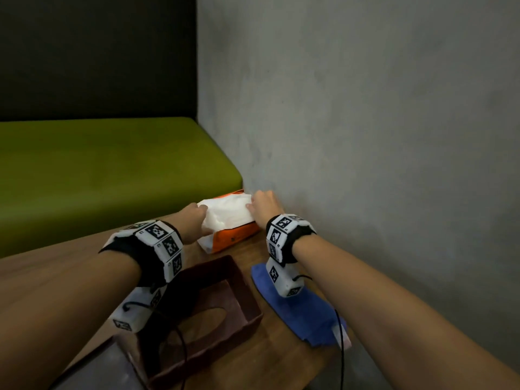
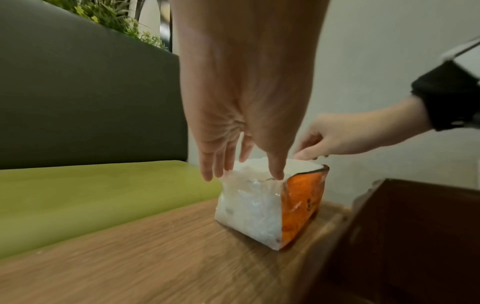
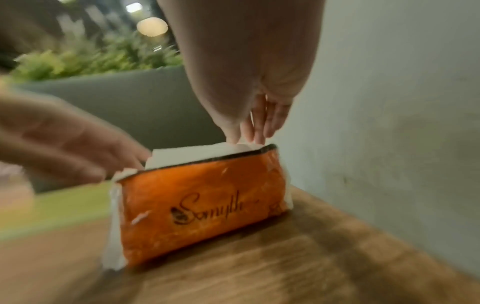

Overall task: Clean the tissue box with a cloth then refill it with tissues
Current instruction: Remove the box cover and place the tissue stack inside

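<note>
An orange plastic tissue pack (image 1: 236, 238) (image 3: 202, 205) lies open at the table's far end by the wall, with a white tissue stack (image 1: 228, 211) (image 2: 259, 166) showing at its top. My left hand (image 1: 204, 220) (image 2: 244, 174) pinches the stack's left end, thumb on the near side and fingers on the far side. My right hand (image 1: 251, 205) (image 3: 246, 139) pinches the right end by the wall. The brown tissue box (image 1: 239, 302) (image 2: 402, 236) lies upside down and empty under my left forearm. A blue cloth (image 1: 304, 311) lies flat to its right.
The wooden table (image 1: 70, 277) runs along a grey wall (image 1: 365, 136) on the right. A green bench seat (image 1: 98, 170) with a dark backrest stands beyond the table's far edge. Cables hang from both wrist units over the box and the cloth.
</note>
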A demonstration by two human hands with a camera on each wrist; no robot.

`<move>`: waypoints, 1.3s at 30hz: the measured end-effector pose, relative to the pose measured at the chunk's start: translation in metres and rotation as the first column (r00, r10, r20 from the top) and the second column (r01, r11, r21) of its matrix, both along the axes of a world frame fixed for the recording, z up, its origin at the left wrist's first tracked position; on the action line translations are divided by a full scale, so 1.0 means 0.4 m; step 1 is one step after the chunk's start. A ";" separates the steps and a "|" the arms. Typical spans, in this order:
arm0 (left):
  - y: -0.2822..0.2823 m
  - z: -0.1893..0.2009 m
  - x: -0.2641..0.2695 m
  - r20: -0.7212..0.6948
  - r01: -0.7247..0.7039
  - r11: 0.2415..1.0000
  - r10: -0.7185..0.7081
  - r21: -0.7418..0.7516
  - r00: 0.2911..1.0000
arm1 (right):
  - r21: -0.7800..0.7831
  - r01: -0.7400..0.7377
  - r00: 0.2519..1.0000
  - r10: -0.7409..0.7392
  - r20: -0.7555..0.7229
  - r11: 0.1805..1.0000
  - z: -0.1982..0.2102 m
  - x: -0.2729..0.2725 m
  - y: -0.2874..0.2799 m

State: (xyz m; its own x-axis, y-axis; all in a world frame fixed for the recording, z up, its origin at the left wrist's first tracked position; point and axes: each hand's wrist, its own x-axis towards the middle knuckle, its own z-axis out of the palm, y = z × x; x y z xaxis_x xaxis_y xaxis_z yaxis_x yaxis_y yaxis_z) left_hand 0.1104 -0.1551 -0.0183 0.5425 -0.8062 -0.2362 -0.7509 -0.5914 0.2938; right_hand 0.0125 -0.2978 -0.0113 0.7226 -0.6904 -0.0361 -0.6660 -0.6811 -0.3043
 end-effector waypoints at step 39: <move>-0.013 -0.026 0.027 -0.106 -0.169 0.980 0.158 -0.106 0.982 | 0.345 -0.018 0.915 -0.123 0.384 0.938 0.003 0.007 0.034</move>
